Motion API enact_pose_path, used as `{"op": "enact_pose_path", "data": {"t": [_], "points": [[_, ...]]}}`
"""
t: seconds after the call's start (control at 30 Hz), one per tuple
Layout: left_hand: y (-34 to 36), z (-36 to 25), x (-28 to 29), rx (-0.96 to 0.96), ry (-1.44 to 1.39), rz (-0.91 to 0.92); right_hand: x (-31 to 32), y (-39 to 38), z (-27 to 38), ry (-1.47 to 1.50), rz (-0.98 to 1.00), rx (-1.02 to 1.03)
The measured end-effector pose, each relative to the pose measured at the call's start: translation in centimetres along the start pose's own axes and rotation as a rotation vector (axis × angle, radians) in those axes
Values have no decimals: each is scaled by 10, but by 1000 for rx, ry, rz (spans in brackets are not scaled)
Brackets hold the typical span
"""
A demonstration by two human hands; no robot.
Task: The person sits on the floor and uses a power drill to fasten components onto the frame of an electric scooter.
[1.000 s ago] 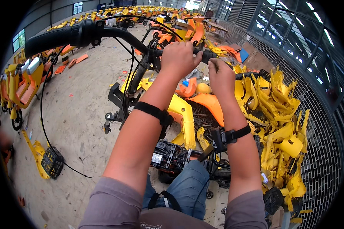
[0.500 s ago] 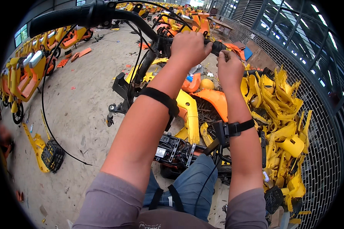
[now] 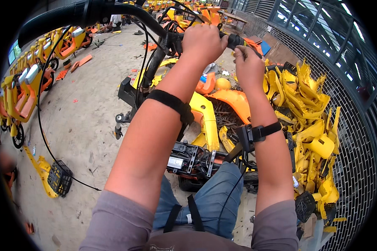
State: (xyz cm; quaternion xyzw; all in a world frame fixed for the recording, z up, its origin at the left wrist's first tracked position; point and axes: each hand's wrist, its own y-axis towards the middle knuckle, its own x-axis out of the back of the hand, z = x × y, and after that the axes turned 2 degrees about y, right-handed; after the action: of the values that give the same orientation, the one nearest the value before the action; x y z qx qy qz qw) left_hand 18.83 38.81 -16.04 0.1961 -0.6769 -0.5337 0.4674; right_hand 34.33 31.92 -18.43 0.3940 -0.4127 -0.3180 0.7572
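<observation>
A black handlebar of a stripped bike curves across the top of the view. My left hand is closed around the bar near its right end. My right hand grips the right handlebar grip just beside it. Both wrists wear black straps. Below my arms the bare bike frame shows black electronics and cables, with my knee in blue jeans against it.
A heap of yellow plastic body panels lies at the right against a mesh fence. Orange panels lie under the bar. Yellow bikes stand at the left; a black basket rests on the sandy ground.
Both hands and the handlebar sit higher and closer in the view than before; the grip on the bar's right end has stayed the same.
</observation>
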Motion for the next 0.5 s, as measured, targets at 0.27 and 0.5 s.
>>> {"op": "enact_pose_path", "data": {"t": [0.27, 0.5], "points": [[0, -2, 6, -10, 7, 57, 12, 5, 4, -312, 99, 147], [-8, -1, 12, -112, -19, 49, 17, 9, 8, -383, 143, 102]]}}
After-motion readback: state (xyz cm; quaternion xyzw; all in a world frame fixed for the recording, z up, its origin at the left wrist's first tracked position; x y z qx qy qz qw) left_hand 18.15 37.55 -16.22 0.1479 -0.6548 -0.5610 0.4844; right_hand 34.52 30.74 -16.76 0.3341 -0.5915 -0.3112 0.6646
